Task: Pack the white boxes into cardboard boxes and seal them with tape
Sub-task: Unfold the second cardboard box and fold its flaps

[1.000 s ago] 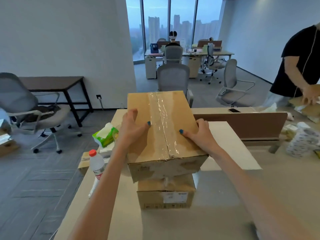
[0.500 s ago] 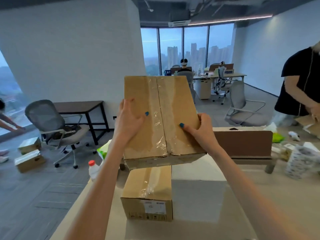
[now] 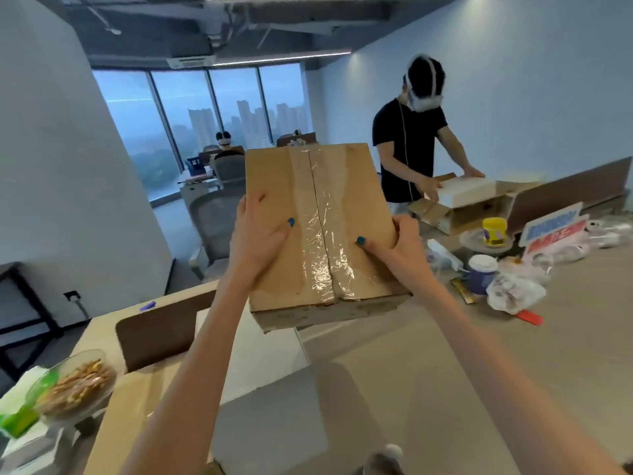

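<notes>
The sealed box [image 3: 318, 234] is held up above the table [image 3: 445, 389]. The left hand [image 3: 255, 241] grips its left edge and the right hand [image 3: 397, 245] its right edge, thumbs on top either side of the clear tape [image 3: 322, 265]. Across the table, another person [image 3: 407, 149] handles a white box [image 3: 466, 192].

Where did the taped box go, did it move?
Yes. The left hand and right hand have lifted the taped box up above the table and right: the brown divider now lies lower left of it.
</notes>
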### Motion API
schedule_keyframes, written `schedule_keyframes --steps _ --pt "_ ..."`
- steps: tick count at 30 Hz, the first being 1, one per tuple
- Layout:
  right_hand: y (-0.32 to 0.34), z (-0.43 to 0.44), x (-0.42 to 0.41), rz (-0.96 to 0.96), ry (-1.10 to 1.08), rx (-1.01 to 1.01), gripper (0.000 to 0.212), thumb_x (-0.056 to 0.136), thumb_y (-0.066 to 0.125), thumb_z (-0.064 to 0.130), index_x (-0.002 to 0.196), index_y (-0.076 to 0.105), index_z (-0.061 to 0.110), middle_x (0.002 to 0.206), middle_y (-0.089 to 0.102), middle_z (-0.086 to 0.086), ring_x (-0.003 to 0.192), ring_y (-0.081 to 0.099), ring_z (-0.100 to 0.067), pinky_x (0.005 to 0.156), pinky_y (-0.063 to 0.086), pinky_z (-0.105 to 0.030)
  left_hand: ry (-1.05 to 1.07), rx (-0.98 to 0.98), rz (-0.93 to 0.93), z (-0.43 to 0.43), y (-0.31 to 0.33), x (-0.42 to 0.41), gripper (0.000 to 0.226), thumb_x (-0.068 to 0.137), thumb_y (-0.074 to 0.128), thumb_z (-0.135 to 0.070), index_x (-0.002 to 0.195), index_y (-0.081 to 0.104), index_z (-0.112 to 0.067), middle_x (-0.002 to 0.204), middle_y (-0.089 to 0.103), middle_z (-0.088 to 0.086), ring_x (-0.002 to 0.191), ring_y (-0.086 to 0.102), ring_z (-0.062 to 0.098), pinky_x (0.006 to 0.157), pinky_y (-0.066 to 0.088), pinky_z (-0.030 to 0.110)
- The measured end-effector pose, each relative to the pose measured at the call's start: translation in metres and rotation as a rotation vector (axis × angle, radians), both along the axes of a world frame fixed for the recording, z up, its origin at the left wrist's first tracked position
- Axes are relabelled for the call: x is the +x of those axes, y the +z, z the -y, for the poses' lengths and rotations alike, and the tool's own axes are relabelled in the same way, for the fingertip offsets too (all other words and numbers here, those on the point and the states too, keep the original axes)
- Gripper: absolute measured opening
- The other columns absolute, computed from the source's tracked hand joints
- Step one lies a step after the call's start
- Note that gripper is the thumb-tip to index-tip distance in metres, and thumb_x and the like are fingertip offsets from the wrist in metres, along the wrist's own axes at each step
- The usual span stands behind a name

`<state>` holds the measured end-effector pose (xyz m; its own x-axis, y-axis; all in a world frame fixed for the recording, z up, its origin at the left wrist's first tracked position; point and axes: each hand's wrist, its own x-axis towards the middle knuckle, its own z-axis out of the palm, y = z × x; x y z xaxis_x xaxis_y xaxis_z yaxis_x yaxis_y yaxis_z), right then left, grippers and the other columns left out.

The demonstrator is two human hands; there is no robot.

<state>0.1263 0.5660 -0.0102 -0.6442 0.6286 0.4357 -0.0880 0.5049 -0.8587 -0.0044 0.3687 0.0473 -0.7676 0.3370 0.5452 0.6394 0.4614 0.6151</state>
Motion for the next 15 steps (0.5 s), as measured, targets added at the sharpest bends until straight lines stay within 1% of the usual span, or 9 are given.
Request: schedule_keyframes --steps 3,6,8,10,12,13,15 --pt "-0.016 -0.046 0.019 0.029 -0.070 0.002 0.064 0.077 0.078 0.035 0.120 0.042 0.005 0.121 0.040 -0.010 0.108 0.045 -0.021 0.085 0.040 -0.030 -0.061 -0.016 0.023 -0.052 -0.015 0.012 0.067 0.085 0.066 -0.025 0.142 0.031 -0.021 0.144 0.035 0.004 0.102 0.037 0.010 0.083 0.034 0.032" --pt "-0.040 -0.092 0.037 0.086 -0.092 -0.020 0.063 0.077 0.078 0.038 0.119 0.041 0.008 0.121 0.042 -0.010 0.110 0.047 -0.023 0.090 0.046 -0.036 -0.102 -0.006 0.078 -0.101 -0.036 0.025 0.068 0.084 0.068 -0.022 0.142 0.033 -0.017 0.143 0.037 0.006 0.103 0.037 0.009 0.085 0.034 0.029" --pt "-0.057 -0.121 0.047 0.122 -0.080 -0.044 0.061 0.078 0.077 0.037 0.118 0.040 0.010 0.120 0.042 -0.010 0.111 0.047 -0.023 0.089 0.045 -0.034 -0.113 0.004 0.138 -0.131 -0.057 0.032 0.068 0.083 0.069 -0.021 0.142 0.034 -0.017 0.142 0.039 0.006 0.107 0.041 0.010 0.086 0.036 0.031" --pt "-0.075 -0.148 0.060 0.171 -0.065 -0.062 0.062 0.079 0.076 0.037 0.121 0.040 0.010 0.121 0.040 -0.008 0.110 0.046 -0.020 0.086 0.041 -0.028 -0.114 -0.002 0.208 -0.157 -0.082 0.039 0.069 0.082 0.070 -0.023 0.141 0.035 -0.020 0.141 0.040 0.005 0.114 0.047 0.017 0.090 0.042 0.036" --pt "-0.092 -0.175 0.070 0.217 -0.039 -0.062 0.063 0.080 0.076 0.038 0.124 0.040 0.010 0.120 0.038 -0.006 0.110 0.044 -0.017 0.085 0.037 -0.025 -0.104 0.009 0.279 -0.181 -0.107 0.049 0.069 0.080 0.071 -0.025 0.140 0.035 -0.025 0.139 0.042 0.003 0.117 0.048 0.022 0.096 0.046 0.047" --pt "-0.101 -0.188 0.076 0.245 -0.027 -0.062 0.063 0.080 0.075 0.038 0.123 0.040 0.011 0.120 0.038 -0.006 0.110 0.044 -0.017 0.087 0.037 -0.026 -0.095 0.018 0.308 -0.192 -0.119 0.056 0.068 0.080 0.071 -0.026 0.139 0.036 -0.026 0.138 0.043 0.003 0.117 0.049 0.022 0.096 0.046 0.049" --pt "-0.120 -0.213 0.084 0.300 -0.004 -0.067 0.061 0.079 0.076 0.040 0.119 0.040 0.011 0.120 0.040 -0.007 0.112 0.044 -0.020 0.092 0.041 -0.032 -0.066 0.035 0.359 -0.212 -0.141 0.070 0.067 0.080 0.071 -0.023 0.139 0.038 -0.025 0.138 0.044 0.002 0.117 0.049 0.022 0.096 0.046 0.048"
